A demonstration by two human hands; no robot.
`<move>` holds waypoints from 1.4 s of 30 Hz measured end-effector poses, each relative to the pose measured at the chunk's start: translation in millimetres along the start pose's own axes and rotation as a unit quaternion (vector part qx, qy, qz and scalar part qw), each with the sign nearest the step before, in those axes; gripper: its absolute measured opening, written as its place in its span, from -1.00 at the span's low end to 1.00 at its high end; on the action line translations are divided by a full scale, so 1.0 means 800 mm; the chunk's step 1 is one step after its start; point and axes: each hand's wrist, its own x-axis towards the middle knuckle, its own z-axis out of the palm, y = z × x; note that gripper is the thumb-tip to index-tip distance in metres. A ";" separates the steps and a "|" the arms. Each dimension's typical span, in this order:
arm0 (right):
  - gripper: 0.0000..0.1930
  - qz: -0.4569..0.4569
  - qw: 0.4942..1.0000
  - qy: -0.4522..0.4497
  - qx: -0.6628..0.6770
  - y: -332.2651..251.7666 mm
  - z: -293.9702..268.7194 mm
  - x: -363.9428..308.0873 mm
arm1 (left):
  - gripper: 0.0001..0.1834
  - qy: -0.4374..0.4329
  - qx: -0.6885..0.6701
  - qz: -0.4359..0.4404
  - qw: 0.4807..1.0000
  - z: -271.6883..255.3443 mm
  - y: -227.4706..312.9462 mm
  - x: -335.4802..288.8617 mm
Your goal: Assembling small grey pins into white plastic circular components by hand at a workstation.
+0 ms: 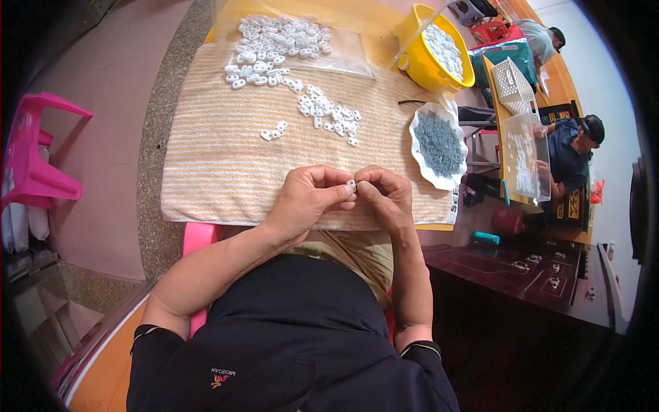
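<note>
My left hand (312, 196) pinches a small white oval plastic piece (351, 183) between thumb and fingers, above the towel's near edge. Close against it, my right hand (386, 196) is closed, thumb and forefinger meeting at the piece; whatever its fingertips hold is too small to make out. Beyond the hands, loose white pieces (322, 106) of the same kind lie scattered on the striped towel (220, 151), with a small group (274, 131) to their left. A white scalloped dish (416, 130) to the right holds many small grey-blue parts (439, 144).
At the far side, a clear plastic bin (353, 51) lies with a heap of white pieces (281, 38) at its mouth. A yellow bucket (412, 41) of white pieces stands right of it. A pink stool (48, 151) is at left; people (573, 147) sit at another table rightward.
</note>
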 end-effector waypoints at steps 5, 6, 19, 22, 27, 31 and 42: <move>-0.94 -0.010 1.000 -0.002 -0.017 -0.004 0.002 0.001 | -0.85 0.002 -0.003 0.004 1.000 -0.001 -0.002 -0.001; -0.95 -0.011 1.000 0.000 -0.015 -0.005 0.004 0.001 | -0.85 0.002 -0.004 0.005 1.000 -0.001 -0.002 -0.001; -0.94 -0.038 0.999 0.003 -0.012 -0.009 0.009 0.000 | -0.85 0.004 -0.011 0.002 1.000 0.002 -0.001 -0.006; -0.95 -0.014 1.000 0.015 0.002 -0.008 0.010 -0.001 | -0.84 0.002 -0.006 0.000 1.000 0.001 0.000 -0.004; -0.92 0.025 0.999 0.020 0.037 -0.006 0.003 -0.004 | -0.83 -0.003 -0.010 -0.011 1.000 0.002 0.001 -0.002; -0.87 0.060 0.996 0.010 0.069 -0.012 0.001 -0.002 | -0.82 -0.003 -0.018 -0.011 1.000 -0.001 0.000 -0.001; -0.88 0.039 0.998 0.017 -0.051 -0.050 -0.016 0.047 | -0.84 0.016 -0.038 0.018 0.999 0.000 0.010 -0.001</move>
